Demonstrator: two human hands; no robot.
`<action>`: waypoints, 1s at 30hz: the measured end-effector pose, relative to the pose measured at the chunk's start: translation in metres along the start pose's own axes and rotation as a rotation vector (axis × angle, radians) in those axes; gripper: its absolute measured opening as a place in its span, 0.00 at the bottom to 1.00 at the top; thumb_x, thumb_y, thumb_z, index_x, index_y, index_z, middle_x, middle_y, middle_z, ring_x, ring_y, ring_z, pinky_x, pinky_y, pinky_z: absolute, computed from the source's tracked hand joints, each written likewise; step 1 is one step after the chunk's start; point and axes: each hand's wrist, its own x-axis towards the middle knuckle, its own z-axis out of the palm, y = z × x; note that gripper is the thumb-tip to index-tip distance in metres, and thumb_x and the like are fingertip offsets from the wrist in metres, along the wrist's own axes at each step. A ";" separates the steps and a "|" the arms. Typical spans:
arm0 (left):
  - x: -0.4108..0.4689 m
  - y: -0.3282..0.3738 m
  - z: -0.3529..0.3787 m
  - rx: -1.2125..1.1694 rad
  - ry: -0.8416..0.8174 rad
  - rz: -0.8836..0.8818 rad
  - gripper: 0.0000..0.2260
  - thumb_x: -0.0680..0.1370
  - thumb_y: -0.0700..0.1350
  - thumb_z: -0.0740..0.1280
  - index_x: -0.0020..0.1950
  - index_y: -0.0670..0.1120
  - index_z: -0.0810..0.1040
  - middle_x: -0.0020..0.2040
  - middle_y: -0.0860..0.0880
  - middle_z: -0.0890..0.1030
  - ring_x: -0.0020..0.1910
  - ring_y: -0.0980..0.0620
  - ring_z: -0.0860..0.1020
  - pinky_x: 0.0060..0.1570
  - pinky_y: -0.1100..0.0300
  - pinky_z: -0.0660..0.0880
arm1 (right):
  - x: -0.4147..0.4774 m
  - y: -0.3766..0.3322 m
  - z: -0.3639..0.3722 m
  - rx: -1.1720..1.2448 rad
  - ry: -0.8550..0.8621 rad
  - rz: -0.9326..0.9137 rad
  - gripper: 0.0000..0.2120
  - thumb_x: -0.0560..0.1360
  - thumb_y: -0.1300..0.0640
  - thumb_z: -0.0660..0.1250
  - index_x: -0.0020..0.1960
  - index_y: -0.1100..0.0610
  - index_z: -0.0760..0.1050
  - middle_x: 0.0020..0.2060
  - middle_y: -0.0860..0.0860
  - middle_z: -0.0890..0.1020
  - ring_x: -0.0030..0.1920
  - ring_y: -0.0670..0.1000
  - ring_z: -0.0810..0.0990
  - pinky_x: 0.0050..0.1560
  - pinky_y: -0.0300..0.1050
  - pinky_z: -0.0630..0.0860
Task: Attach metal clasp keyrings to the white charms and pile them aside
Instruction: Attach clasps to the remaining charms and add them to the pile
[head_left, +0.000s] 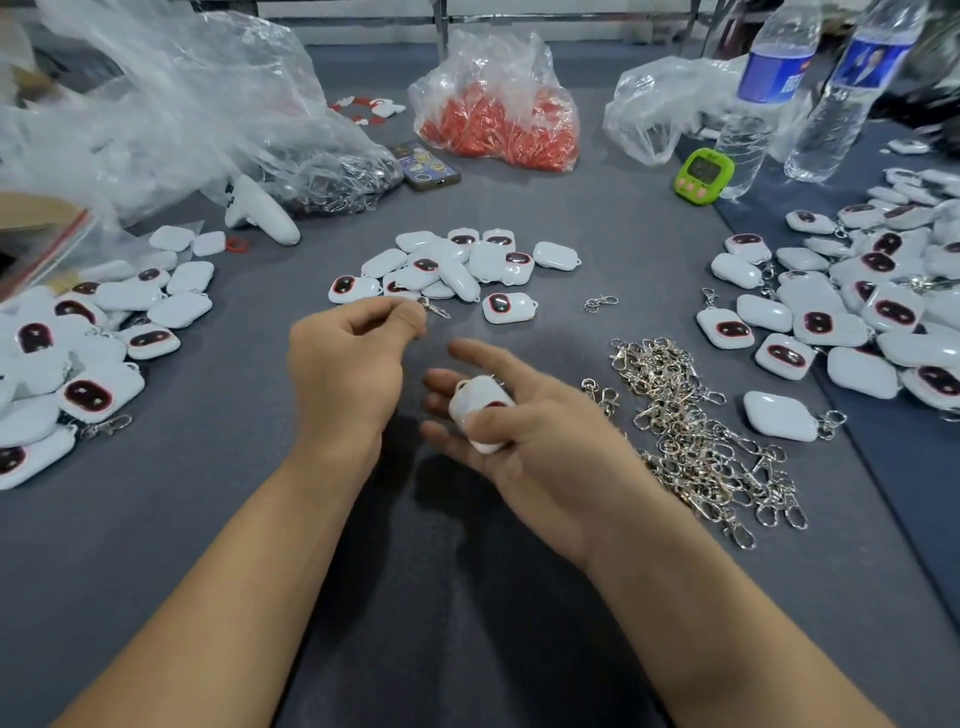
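L hand (358, 338) is pinched shut on a clasp (435, 308), w/ its hook end sticking out past the fingertips. R hand (524, 421) lies palm up, thumb pressing a charm (480, 410) into the fingers; index is stretched out, free. The charm's loop seems to point up-left, toward the clasp, but it's small & partly blurred. The two parts are apart, not yet joined.

Around them on the table (467, 597): bare charms (452, 265) in the middle, spare clasps (696, 431) heaped just R of the R hand, done piles (857, 306) far R and also far L.

Risks, as I judge them:
- clasp held by its very end, so it may twist or slip when the gate gets pushed open
- charm is smooth & rounded; thumb-only hold could let it roll off the palm
- loop hard to see, so the hook may miss it or catch only partway, then drop off in the pile
- loose clasps near R wrist could snag & drag along
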 end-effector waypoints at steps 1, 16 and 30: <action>0.000 0.000 -0.001 0.045 0.018 0.021 0.03 0.71 0.49 0.76 0.37 0.57 0.86 0.37 0.61 0.85 0.39 0.66 0.81 0.43 0.67 0.75 | 0.002 0.004 0.003 -0.042 0.027 -0.001 0.32 0.73 0.82 0.56 0.68 0.57 0.77 0.60 0.59 0.81 0.58 0.53 0.81 0.62 0.52 0.81; -0.028 0.011 0.010 0.480 -0.362 0.277 0.07 0.68 0.45 0.80 0.40 0.56 0.87 0.32 0.63 0.82 0.39 0.65 0.81 0.37 0.75 0.71 | 0.013 -0.018 -0.033 -0.972 0.388 -0.476 0.11 0.72 0.65 0.74 0.47 0.50 0.87 0.39 0.44 0.87 0.37 0.41 0.82 0.40 0.34 0.78; -0.026 0.007 0.011 0.149 -0.477 0.072 0.07 0.71 0.39 0.78 0.41 0.53 0.88 0.35 0.55 0.86 0.36 0.59 0.85 0.36 0.70 0.76 | 0.014 -0.015 -0.035 -1.031 0.502 -0.484 0.03 0.72 0.53 0.77 0.40 0.48 0.86 0.29 0.39 0.83 0.31 0.37 0.80 0.31 0.28 0.71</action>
